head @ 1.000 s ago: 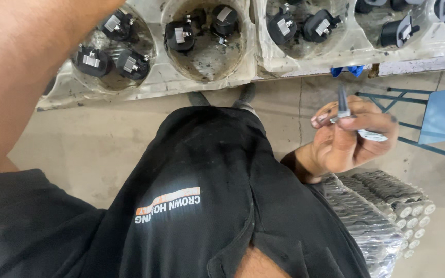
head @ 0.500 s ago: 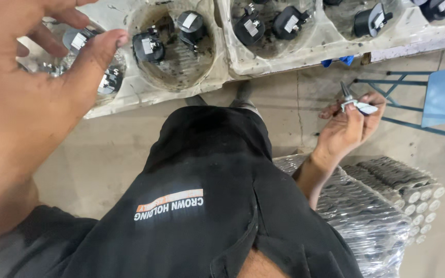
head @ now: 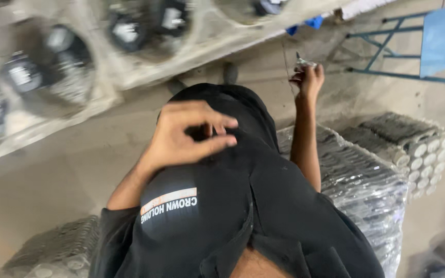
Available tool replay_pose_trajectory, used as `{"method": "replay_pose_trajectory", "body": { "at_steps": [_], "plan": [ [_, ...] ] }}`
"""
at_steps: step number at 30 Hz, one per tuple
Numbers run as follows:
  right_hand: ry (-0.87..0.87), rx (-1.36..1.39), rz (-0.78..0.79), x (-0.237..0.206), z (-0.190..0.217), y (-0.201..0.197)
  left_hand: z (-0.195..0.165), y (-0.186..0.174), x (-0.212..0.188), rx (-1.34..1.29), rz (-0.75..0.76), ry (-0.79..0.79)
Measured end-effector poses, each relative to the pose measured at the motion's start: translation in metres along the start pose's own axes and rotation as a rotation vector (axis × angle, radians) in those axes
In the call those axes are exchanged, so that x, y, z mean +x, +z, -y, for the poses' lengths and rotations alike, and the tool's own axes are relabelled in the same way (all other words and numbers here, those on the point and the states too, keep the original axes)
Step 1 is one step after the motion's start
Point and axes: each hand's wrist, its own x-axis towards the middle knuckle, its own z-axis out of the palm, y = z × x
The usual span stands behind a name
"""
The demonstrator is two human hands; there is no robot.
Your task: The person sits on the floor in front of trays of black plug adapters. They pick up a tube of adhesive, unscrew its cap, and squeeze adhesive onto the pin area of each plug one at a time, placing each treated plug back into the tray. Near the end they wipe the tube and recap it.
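Two hands busy here, well apart from each other. Right hand (head: 307, 80) is stretched out ahead and pinched shut around a small metal part (head: 303, 63), looks like a bolt with a shiny bit on it, held up by the fingertips over the concrete floor (head: 47, 180). Left hand (head: 189, 136) sits close in over the black shirt (head: 222, 216), thumb and fingers curled together, but it's blurry and I honestly can't tell if anything is between them.

My guess on the part: steel, so stiff and not fragile, light enough for a fingertip pinch, though smooth metal can get slippery. Gripping it around the shank near the head seems the safest hold.

Around it: white trays (head: 104, 77) with black round pieces up front, plastic-wrapped bundles of metal rods (head: 366, 180) just beside the right arm, and a blue-framed stand (head: 428, 46) further off.
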Motion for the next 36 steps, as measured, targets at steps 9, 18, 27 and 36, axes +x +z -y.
{"method": "replay_pose_trajectory", "body": {
  "at_steps": [9, 18, 27, 36],
  "plan": [
    [0.513, 0.375, -0.196, 0.01, -0.033, -0.007, 0.145, 0.02, 0.022, 0.352, -0.077, -0.368],
    [0.607, 0.51, -0.261, 0.056, -0.015, 0.03, 0.222, 0.009, -0.034, 0.804, -0.154, -0.611],
    [0.553, 0.289, -0.028, 0.117, 0.009, 0.069, 0.202, 0.018, -0.097, 0.965, -0.259, -1.077],
    [0.191, -0.187, 0.359, 0.065, 0.009, 0.06, 0.204, 0.027, -0.076, 0.767, -0.361, -1.144]
  ]
}}
